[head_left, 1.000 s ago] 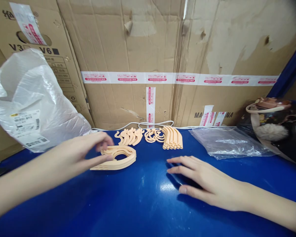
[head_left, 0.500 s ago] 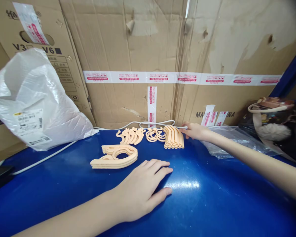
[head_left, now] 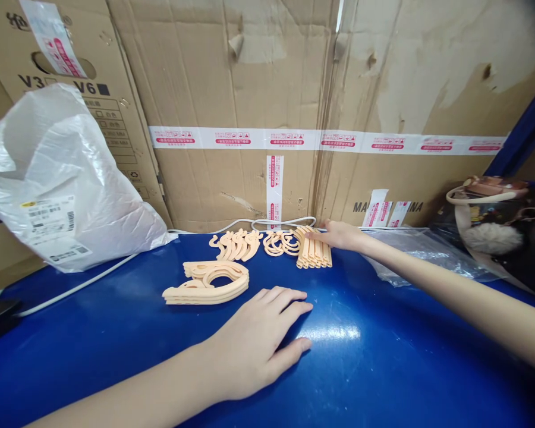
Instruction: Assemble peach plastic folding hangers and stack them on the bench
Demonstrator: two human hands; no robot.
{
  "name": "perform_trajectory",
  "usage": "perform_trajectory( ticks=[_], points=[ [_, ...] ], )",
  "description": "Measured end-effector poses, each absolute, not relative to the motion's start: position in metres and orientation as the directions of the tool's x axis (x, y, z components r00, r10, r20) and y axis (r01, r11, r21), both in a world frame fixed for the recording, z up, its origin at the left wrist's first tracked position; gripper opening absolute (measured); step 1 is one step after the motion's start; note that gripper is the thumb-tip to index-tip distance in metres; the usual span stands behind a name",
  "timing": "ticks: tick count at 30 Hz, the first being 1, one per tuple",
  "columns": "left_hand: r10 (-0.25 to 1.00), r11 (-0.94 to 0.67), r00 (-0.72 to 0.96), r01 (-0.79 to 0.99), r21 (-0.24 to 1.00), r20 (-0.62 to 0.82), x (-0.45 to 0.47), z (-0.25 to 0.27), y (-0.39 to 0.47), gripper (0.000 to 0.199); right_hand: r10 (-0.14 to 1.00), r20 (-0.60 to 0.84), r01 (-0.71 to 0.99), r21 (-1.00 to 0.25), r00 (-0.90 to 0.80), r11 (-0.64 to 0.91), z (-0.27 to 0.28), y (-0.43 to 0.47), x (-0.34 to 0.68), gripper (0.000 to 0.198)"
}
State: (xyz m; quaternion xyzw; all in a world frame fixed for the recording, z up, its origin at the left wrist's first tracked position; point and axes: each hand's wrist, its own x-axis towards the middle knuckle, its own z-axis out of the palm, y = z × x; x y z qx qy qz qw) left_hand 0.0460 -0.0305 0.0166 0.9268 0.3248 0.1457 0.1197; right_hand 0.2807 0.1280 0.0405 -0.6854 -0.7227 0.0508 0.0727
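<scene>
Left hand (head_left: pixel 262 348) chills empty at 6 o'clock, right hand (head_left: pixel 339 236) touches beige hanger arms (head_left: pixel 314 255) around 1, can't tell if gripping tho.

At frame centre, the table (head_left: pixel 396 339) carries a row of hanger parts (head_left: pixel 239 245); a hanger stack (head_left: pixel 220 293) lies before its left end. Cardboard (head_left: pixel 232 89) stands behind, a mailer bag (head_left: pixel 49 172) left, a plastic bag (head_left: pixel 410 258) right.

Storeroom-like corner with cardboard cartons (head_left: pixel 214 89)
</scene>
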Motion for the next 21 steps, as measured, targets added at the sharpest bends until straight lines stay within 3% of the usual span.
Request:
perform_trajectory(
  ticks=[9, 15, 21],
  points=[
    [0.631, -0.766, 0.747, 0.560, 0.315, 0.210, 0.045, 0.015, -0.028, 0.039, 0.997, -0.027, 0.984, -0.165, -0.077, 0.072, 0.045, 0.136, 0.284, 0.036],
    [0.630, -0.768, 0.747, 0.554, 0.322, 0.215, 0.045, 0.015, -0.028, 0.039, 0.997, -0.028, 0.986, -0.152, -0.072, 0.067, 0.044, 0.135, 0.285, 0.028],
    [0.629, -0.766, 0.744, 0.544, 0.342, 0.226, 0.045, 0.017, -0.031, 0.039, 0.982, 0.136, 0.965, -0.210, -0.127, 0.154, 0.061, 0.120, 0.289, 0.030]
  ],
)
